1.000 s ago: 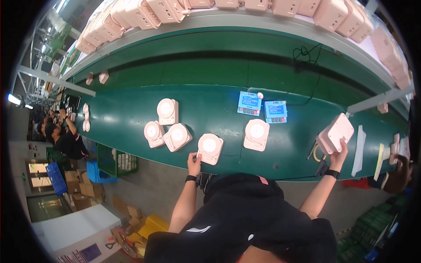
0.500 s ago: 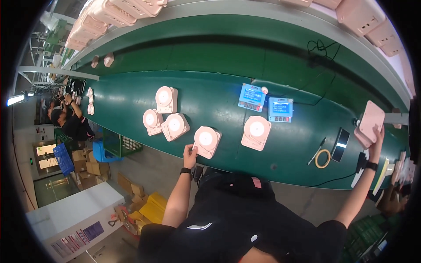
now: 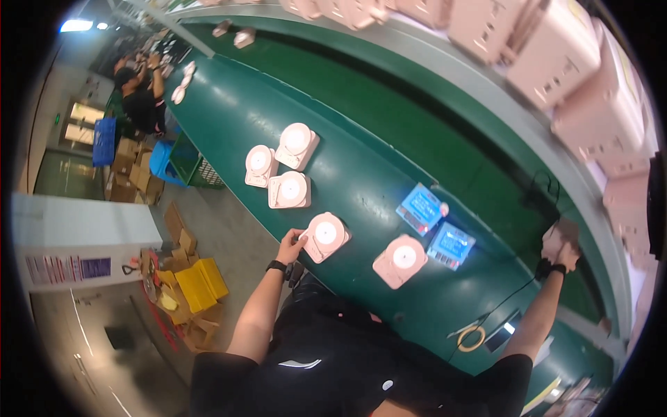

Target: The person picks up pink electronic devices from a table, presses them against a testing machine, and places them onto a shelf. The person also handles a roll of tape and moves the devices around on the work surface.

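My left hand (image 3: 290,249) has its thumb and fingers closed on the left edge of a pink device shaped like a small record player (image 3: 326,236), with a white disc on top. It rests on the green table (image 3: 361,201). At the far right, my right hand (image 3: 568,258) is closed around a pink box-like piece (image 3: 558,235), partly hidden by the hand and blurred. A similar pink device (image 3: 401,260) lies between my hands. Several more stand to the left, among them one pink player (image 3: 297,144).
Two blue testers with lit screens (image 3: 422,207) sit right of centre, cables behind them. A yellow ring (image 3: 472,338) and a dark phone (image 3: 501,335) lie near my right forearm. Pink housings (image 3: 549,52) line the shelf above. Another person (image 3: 142,97) works far left.
My view has turned, tilting the table. My right hand, with the pink piece, has moved away toward the back edge below the shelf. My left hand stays at the same device.
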